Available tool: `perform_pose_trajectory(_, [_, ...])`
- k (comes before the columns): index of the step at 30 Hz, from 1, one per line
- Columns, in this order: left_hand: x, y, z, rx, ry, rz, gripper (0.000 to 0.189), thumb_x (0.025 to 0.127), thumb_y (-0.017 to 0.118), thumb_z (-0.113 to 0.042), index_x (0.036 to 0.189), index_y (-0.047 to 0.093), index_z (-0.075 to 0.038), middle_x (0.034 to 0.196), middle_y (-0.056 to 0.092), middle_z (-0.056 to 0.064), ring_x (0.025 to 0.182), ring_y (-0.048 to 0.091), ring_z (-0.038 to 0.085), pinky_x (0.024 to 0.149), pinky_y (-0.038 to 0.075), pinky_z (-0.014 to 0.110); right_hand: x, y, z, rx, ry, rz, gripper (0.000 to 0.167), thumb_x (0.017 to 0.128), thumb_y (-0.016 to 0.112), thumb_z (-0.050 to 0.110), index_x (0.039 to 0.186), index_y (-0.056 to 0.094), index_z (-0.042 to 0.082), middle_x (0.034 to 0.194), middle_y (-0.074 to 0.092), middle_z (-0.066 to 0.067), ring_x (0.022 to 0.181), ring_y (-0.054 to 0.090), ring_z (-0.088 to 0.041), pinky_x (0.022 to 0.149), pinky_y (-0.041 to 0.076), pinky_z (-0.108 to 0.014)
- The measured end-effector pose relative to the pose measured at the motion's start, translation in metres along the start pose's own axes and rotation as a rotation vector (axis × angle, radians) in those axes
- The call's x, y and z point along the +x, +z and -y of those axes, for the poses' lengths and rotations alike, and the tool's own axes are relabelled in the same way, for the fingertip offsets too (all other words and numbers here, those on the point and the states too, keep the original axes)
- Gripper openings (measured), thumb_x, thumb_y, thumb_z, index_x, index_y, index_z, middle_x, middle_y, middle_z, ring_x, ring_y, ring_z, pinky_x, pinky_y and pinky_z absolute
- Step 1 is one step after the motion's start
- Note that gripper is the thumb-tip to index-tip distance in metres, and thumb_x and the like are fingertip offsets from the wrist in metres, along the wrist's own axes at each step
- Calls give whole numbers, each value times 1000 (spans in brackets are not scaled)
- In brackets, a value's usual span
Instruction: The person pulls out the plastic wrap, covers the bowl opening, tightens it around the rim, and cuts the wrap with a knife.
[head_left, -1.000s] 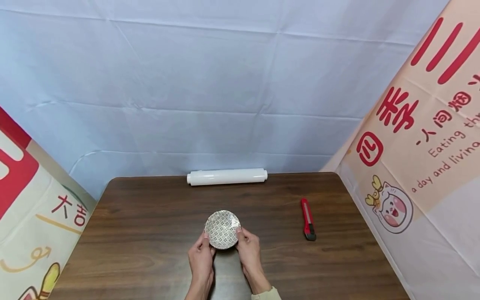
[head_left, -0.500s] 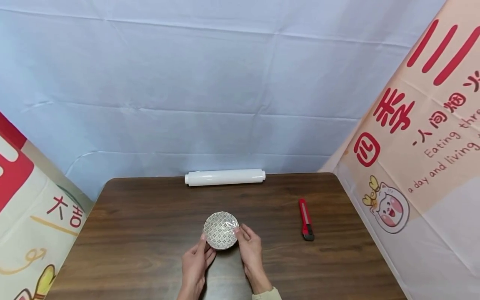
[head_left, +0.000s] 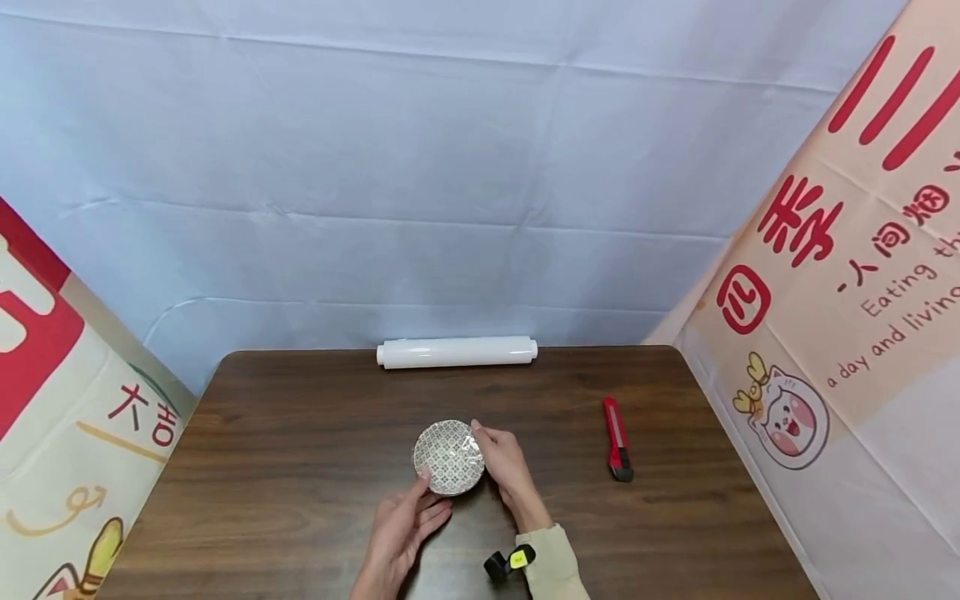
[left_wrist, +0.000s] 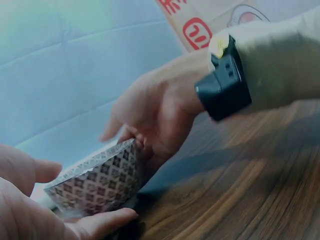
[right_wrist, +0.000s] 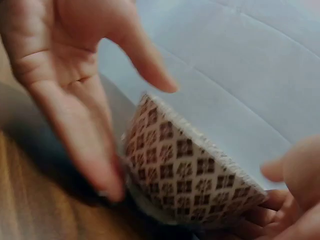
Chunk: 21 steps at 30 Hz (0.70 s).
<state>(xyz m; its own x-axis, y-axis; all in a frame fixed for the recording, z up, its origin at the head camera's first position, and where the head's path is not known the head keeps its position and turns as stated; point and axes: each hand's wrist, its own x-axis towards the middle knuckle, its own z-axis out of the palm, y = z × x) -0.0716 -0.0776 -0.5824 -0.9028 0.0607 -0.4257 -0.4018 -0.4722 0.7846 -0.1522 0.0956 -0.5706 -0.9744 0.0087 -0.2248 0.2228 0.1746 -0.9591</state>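
A small patterned bowl (head_left: 448,457) with shiny clear film over its mouth is near the middle of the table. My left hand (head_left: 401,527) holds it at the near left, thumb at the rim and fingers under the base, as the left wrist view of the bowl (left_wrist: 102,182) also shows. At the bowl's right side is my right hand (head_left: 508,468). In the right wrist view that right hand (right_wrist: 75,70) has its thumb raised off the rim and its fingers straight along the bowl's wall.
A white roll of cling film (head_left: 457,352) lies along the back edge of the brown wooden table (head_left: 300,433). To the right is a red utility knife (head_left: 617,439). A pale cloth (head_left: 420,167) hangs behind, with printed banners at both sides.
My right hand has moved up around the bowl's right rim, and its wrist camera has come into view. My left hand has shifted lower, its fingers spreading further under the bowl.
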Motion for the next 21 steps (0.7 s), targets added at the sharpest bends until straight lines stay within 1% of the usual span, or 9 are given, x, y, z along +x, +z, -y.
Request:
perform_pose_trajectory(1, [0, 0, 1, -18, 3, 5, 76, 111, 56, -34, 145, 30, 29, 137, 58, 44, 116, 72, 32, 101, 61, 42, 0, 0, -1, 7, 15, 2, 47, 109, 56, 36, 108, 77, -6, 116, 76, -15, 110, 68, -22, 98, 56, -36])
perform_pose_trajectory(3, [1, 1, 4, -52, 13, 0, 74, 111, 55, -31, 146, 29, 28, 134, 62, 41, 113, 73, 28, 101, 61, 41, -1, 0, -1, 18, 25, -2, 46, 109, 56, 33, 100, 78, -6, 107, 77, -8, 99, 65, -12, 87, 54, -26])
perform_pose_trajectory(6, [2, 0, 7, -89, 29, -16, 74, 111, 56, -30, 148, 29, 27, 131, 66, 36, 110, 75, 23, 100, 61, 39, -3, 0, -2, 37, 24, 15, 45, 110, 56, 31, 98, 77, -7, 96, 74, -8, 88, 61, -11, 79, 50, -22])
perform_pose_trajectory(8, [3, -1, 7, -102, 32, -5, 75, 110, 56, -32, 149, 28, 26, 132, 65, 36, 111, 75, 24, 101, 61, 39, -4, 0, -1, 13, 0, 12, 44, 110, 55, 32, 103, 78, -5, 106, 77, -9, 100, 63, -11, 88, 52, -23])
perform_pose_trajectory(9, [4, -2, 8, -103, 31, 4, 76, 110, 56, -32, 150, 28, 25, 134, 64, 37, 111, 74, 24, 101, 61, 39, -4, 0, 0, 7, -3, 14, 44, 110, 54, 31, 104, 78, -5, 105, 77, -12, 101, 65, -15, 90, 53, -27])
perform_pose_trajectory(11, [4, -3, 8, -93, 25, 27, 76, 110, 55, -34, 150, 28, 25, 138, 61, 38, 113, 74, 25, 102, 61, 39, -5, -1, 1, -3, -17, 12, 43, 111, 53, 30, 109, 78, -6, 113, 77, -17, 111, 66, -21, 98, 55, -35])
perform_pose_trajectory(15, [5, -6, 8, -33, 15, 29, 74, 110, 56, -35, 148, 33, 25, 138, 60, 39, 111, 75, 24, 100, 62, 38, -6, -1, 3, 2, -20, 10, 40, 110, 54, 26, 115, 77, -6, 133, 72, -21, 133, 61, -31, 115, 50, -49])
perform_pose_trajectory(18, [5, -6, 5, 19, 18, 10, 73, 110, 57, -36, 146, 37, 25, 136, 60, 39, 109, 76, 24, 97, 63, 38, -7, -2, 3, 15, -8, 20, 40, 110, 53, 25, 119, 75, -7, 141, 67, -22, 140, 56, -35, 119, 46, -53])
perform_pose_trajectory(21, [7, -7, 4, 74, 22, -14, 74, 109, 59, -37, 144, 41, 25, 134, 61, 39, 108, 76, 26, 94, 64, 37, -9, -3, 2, 23, 6, 28, 40, 111, 51, 24, 129, 70, -7, 148, 61, -22, 144, 53, -37, 120, 44, -53])
